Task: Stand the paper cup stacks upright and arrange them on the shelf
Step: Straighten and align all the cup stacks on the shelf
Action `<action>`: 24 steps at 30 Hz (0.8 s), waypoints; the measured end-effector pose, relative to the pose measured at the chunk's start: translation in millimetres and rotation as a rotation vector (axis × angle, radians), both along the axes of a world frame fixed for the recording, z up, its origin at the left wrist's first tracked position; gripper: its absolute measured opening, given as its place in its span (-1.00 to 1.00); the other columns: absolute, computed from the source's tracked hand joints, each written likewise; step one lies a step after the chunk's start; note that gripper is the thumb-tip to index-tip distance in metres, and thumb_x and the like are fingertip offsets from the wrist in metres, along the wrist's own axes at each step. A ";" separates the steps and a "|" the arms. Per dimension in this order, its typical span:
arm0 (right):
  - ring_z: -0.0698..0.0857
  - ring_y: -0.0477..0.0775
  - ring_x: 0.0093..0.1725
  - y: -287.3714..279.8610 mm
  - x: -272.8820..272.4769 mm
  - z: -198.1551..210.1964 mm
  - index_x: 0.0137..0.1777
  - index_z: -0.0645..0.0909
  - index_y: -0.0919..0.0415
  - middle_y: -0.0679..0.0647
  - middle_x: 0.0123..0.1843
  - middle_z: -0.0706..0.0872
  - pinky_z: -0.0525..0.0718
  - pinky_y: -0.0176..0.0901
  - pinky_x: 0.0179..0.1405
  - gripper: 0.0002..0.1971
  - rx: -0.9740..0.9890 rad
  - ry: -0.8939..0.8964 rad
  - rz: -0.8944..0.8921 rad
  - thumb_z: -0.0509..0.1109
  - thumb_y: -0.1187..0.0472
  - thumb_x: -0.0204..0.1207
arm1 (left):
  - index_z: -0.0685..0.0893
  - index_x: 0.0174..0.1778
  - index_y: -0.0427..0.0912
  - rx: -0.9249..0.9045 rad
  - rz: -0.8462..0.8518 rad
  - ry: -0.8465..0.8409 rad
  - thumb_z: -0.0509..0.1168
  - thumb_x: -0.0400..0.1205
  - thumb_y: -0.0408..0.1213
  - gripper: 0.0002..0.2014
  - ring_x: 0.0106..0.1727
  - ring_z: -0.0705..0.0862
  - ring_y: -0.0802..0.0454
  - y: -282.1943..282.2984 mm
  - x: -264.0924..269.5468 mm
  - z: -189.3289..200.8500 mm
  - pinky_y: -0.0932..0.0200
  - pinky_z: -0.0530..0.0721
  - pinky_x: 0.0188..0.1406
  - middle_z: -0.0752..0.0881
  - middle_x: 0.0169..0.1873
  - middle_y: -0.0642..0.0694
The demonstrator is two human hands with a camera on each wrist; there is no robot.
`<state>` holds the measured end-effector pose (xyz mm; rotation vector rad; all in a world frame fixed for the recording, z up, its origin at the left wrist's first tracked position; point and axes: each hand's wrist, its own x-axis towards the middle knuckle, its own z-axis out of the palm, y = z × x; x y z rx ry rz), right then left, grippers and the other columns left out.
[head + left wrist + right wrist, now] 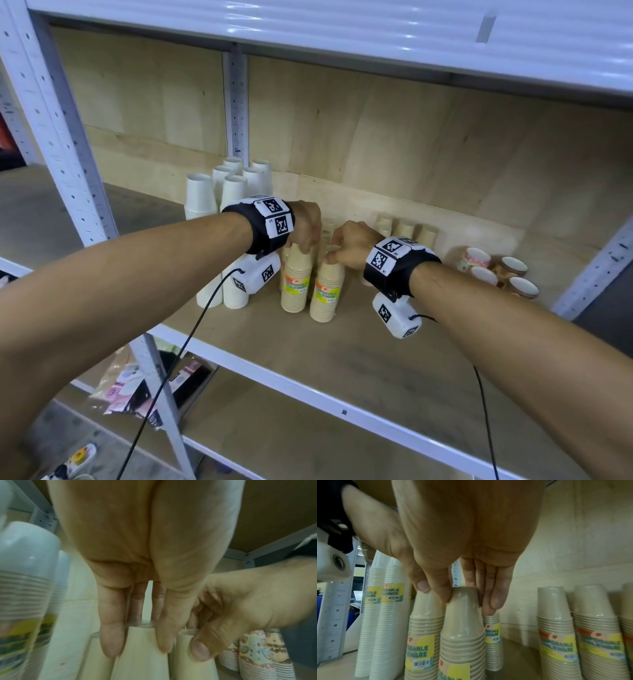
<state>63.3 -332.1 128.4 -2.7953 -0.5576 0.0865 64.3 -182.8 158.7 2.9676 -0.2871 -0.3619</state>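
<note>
Two tan paper cup stacks in clear wrap with yellow labels stand upright, side by side, on the wooden shelf [346,346]. My left hand [301,247] grips the top of the left tan stack [295,284] from above. In the left wrist view its fingers [111,642] and thumb curl round that stack's top [142,655]. My right hand [331,257] grips the top of the right tan stack [326,294]. The right wrist view shows the right hand [465,601] pinching the top cup [462,616] between thumb and fingers.
Tall white cup stacks [202,200] stand at the left by the shelf post [58,137]. More tan stacks [406,229] line the back wall. Patterned cup stacks [496,270] stand at the right. The shelf's front part is bare board; an upper shelf [342,31] hangs overhead.
</note>
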 end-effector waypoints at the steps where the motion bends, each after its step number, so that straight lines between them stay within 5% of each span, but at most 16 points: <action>1: 0.68 0.10 0.01 -5.1 0.0 1.2 0.19 0.67 0.23 0.13 0.10 0.72 0.58 -0.17 -0.18 -0.54 -0.007 -0.003 -0.010 0.54 -0.05 0.39 | 0.73 0.28 -0.29 -0.010 -0.009 0.009 0.49 0.54 -0.43 -0.63 0.08 0.75 -0.19 -5.1 -0.1 2.3 0.09 0.73 -0.19 0.74 0.16 -0.21; 3: 0.64 0.07 -0.03 -16.0 -1.0 4.3 0.22 0.65 0.21 0.11 0.08 0.69 0.53 -0.19 -0.25 -0.52 -0.019 -0.004 -0.035 0.54 -0.06 0.39 | 0.74 0.25 -0.25 -0.012 -0.028 0.008 0.50 0.53 -0.41 -0.65 0.01 0.75 -0.15 -14.2 1.8 6.0 0.05 0.75 -0.11 0.75 0.15 -0.19; 6: 0.66 0.10 -0.07 -33.5 -2.1 8.4 0.14 0.67 0.28 0.14 0.01 0.70 0.52 -0.23 -0.35 -0.56 -0.037 -0.010 -0.080 0.53 -0.02 0.41 | 0.76 0.21 -0.18 -0.013 -0.060 0.000 0.52 0.51 -0.36 -0.66 -0.03 0.76 -0.14 -29.8 5.8 11.1 0.13 0.70 -0.26 0.76 0.12 -0.16; 11: 0.78 0.16 -0.07 -67.1 0.9 11.9 0.04 0.71 0.31 0.21 -0.03 0.79 0.68 -0.12 -0.24 -0.63 -0.017 0.005 -0.138 0.52 0.01 0.41 | 0.73 0.17 -0.16 -0.015 -0.111 -0.041 0.51 0.52 -0.36 -0.70 -0.35 0.65 0.06 -59.3 12.6 18.7 0.25 0.59 -0.51 0.72 -0.12 -0.05; 15: 0.75 0.13 -0.01 -92.7 1.5 17.8 0.05 0.73 0.28 0.16 0.00 0.78 0.67 -0.12 -0.12 -0.64 -0.052 -0.002 -0.186 0.52 -0.01 0.42 | 0.74 0.14 -0.16 -0.040 -0.158 -0.066 0.52 0.51 -0.37 -0.72 -0.30 0.69 0.06 -84.9 21.1 22.8 0.19 0.70 -0.36 0.73 -0.03 -0.05; 19: 0.76 0.16 -0.05 -113.3 5.2 21.3 0.05 0.74 0.30 0.20 -0.02 0.77 0.65 -0.15 -0.26 -0.66 -0.052 -0.014 -0.259 0.51 0.04 0.43 | 0.76 0.14 -0.18 -0.080 -0.195 -0.130 0.52 0.49 -0.39 -0.71 -0.32 0.62 0.13 -109.6 32.2 22.4 0.27 0.60 -0.42 0.72 -0.05 -0.05; 24: 0.75 0.18 0.02 -132.4 16.7 20.7 0.10 0.71 0.29 0.20 0.03 0.76 0.67 -0.10 -0.16 -0.70 -0.081 -0.049 -0.313 0.44 0.12 0.46 | 0.76 0.13 -0.17 -0.124 -0.217 -0.144 0.53 0.48 -0.39 -0.70 0.06 0.75 -0.11 -134.3 50.3 19.7 0.08 0.75 -0.06 0.75 0.08 -0.11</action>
